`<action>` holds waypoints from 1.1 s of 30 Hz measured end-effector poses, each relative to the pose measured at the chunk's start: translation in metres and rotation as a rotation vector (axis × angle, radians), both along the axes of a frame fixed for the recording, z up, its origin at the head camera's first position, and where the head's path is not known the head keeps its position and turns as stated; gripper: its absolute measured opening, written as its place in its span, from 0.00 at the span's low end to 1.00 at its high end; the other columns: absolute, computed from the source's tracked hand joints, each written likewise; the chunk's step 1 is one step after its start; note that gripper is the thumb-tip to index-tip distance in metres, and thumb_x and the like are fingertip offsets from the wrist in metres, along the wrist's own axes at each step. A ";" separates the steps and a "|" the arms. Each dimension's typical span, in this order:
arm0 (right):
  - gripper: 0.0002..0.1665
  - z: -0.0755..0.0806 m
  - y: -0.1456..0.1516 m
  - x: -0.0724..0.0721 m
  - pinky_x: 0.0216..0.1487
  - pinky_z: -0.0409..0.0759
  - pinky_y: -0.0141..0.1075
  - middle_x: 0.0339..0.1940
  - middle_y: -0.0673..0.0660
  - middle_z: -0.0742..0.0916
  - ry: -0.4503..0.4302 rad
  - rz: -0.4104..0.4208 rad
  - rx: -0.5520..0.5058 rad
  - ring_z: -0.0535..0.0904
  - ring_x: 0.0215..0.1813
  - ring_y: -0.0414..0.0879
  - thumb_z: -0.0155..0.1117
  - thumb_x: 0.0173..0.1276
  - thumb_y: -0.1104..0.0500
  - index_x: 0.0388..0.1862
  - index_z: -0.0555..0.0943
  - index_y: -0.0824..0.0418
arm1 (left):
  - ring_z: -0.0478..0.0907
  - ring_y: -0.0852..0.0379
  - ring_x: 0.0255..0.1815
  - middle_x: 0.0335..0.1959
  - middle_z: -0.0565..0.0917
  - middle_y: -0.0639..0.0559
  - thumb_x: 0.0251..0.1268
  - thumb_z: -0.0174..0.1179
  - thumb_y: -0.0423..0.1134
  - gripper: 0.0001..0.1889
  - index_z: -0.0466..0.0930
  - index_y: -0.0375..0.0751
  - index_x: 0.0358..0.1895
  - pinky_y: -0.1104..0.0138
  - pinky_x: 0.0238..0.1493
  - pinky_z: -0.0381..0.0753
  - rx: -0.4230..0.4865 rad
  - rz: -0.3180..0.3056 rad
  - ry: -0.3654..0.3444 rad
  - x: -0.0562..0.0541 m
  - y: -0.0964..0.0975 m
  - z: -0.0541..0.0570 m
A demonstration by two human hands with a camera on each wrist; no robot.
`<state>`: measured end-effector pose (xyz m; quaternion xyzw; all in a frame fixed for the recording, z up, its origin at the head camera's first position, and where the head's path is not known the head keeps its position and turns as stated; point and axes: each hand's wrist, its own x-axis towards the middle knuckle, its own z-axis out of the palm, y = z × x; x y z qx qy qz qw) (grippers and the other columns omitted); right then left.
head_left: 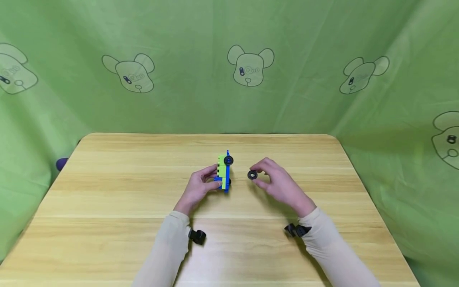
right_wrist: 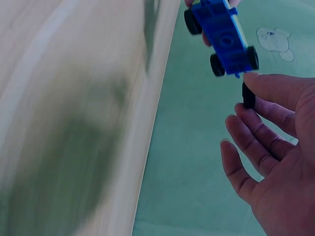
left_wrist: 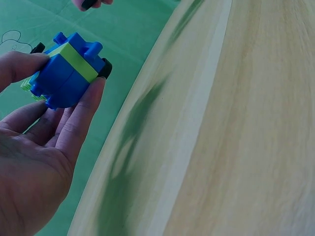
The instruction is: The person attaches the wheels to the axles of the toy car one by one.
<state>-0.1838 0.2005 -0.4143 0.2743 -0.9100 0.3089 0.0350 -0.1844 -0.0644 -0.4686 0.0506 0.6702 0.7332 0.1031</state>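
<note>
A toy car (head_left: 224, 172) built of blue and lime-green bricks is pinched between the thumb and fingers of my left hand (head_left: 198, 187), above the table. The left wrist view shows one blue end of the car (left_wrist: 54, 76) with a green strip across it. My right hand (head_left: 281, 185), a little to the right, pinches a small black wheel (head_left: 252, 178) between thumb and fingertips. Seen by the right wrist camera, the car's blue underside (right_wrist: 226, 42) has three black wheels on it, and the held wheel (right_wrist: 248, 96) is edge-on, just apart from the car.
The wooden table (head_left: 125, 179) stretches out on both sides of the hands. A green curtain (head_left: 193, 99) with mouse-like head drawings hangs behind it and at the sides. Black wrist cameras are strapped to both forearms. Something purple (head_left: 61, 164) shows past the table's left edge.
</note>
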 end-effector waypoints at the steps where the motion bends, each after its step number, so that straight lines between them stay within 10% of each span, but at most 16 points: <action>1: 0.19 0.000 -0.002 0.001 0.55 0.78 0.48 0.48 0.52 0.81 0.001 0.003 0.002 0.78 0.52 0.51 0.70 0.64 0.63 0.54 0.80 0.61 | 0.74 0.46 0.58 0.55 0.78 0.39 0.55 0.64 0.22 0.34 0.67 0.28 0.68 0.65 0.54 0.80 0.001 0.000 0.002 0.000 0.000 0.000; 20: 0.22 -0.003 -0.020 0.012 0.56 0.78 0.46 0.49 0.50 0.81 -0.006 0.050 -0.011 0.78 0.52 0.47 0.71 0.62 0.65 0.56 0.81 0.61 | 0.71 0.44 0.64 0.61 0.75 0.36 0.58 0.65 0.23 0.35 0.63 0.29 0.70 0.63 0.64 0.71 -0.039 -0.025 -0.017 -0.001 -0.003 0.002; 33: 0.21 -0.006 -0.038 0.016 0.54 0.79 0.41 0.47 0.48 0.80 0.004 0.082 -0.033 0.78 0.51 0.44 0.73 0.62 0.64 0.55 0.81 0.60 | 0.71 0.42 0.63 0.60 0.75 0.34 0.59 0.62 0.22 0.34 0.62 0.26 0.70 0.64 0.62 0.74 -0.030 -0.048 -0.026 0.012 -0.004 0.033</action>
